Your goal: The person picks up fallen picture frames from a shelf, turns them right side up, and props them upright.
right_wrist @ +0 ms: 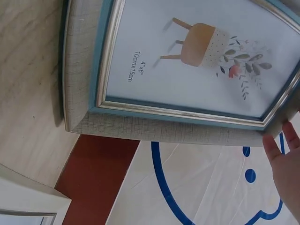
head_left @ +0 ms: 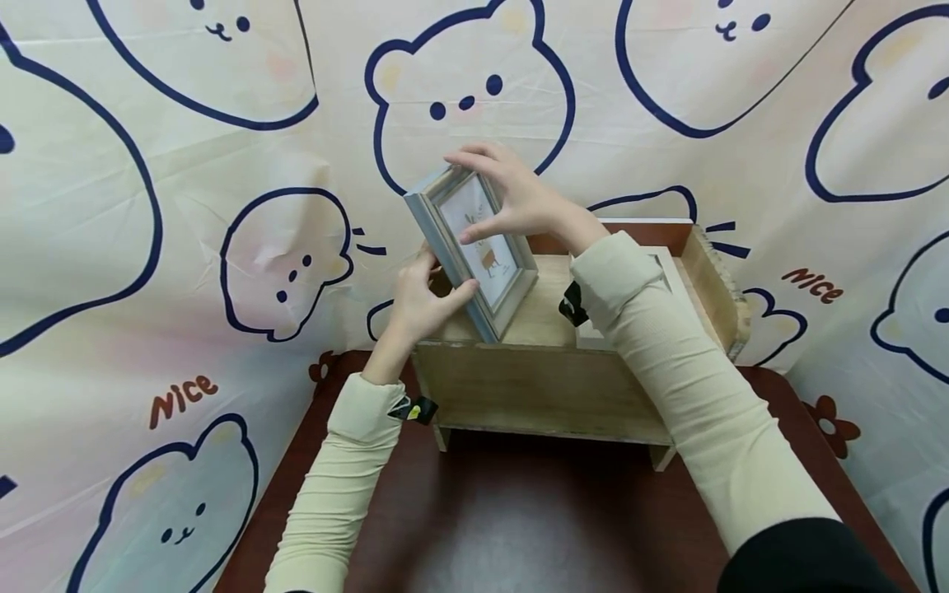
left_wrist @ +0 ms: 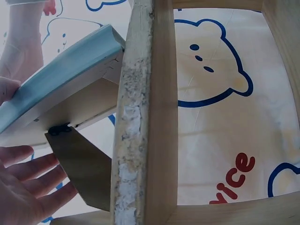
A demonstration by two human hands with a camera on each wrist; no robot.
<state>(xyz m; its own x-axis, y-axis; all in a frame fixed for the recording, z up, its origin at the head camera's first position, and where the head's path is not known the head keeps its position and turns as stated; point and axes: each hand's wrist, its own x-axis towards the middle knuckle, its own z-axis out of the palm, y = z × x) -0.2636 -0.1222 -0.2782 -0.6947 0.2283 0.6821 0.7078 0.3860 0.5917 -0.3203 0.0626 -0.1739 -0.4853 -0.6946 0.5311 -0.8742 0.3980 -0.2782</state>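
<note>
R fingers (head_left: 469, 159) grip pic frame (head_left: 494, 270) @ top, L fingers (left_wrist: 36, 167) lower.

Both your arms (head_left: 344, 473) reach forward: your left hand (head_left: 423, 301) sits lower, thumb (head_left: 461, 295) pointing up and right; your right hand (head_left: 522, 193) arches above, thumb (head_left: 483, 228) pointing left.

I wore wrinkled cream sleeves (head_left: 697, 387) with bunched cuffs (head_left: 621, 276), black cloth (head_left: 801, 564) farther up, and small black wrist pieces (head_left: 423, 410).
</note>
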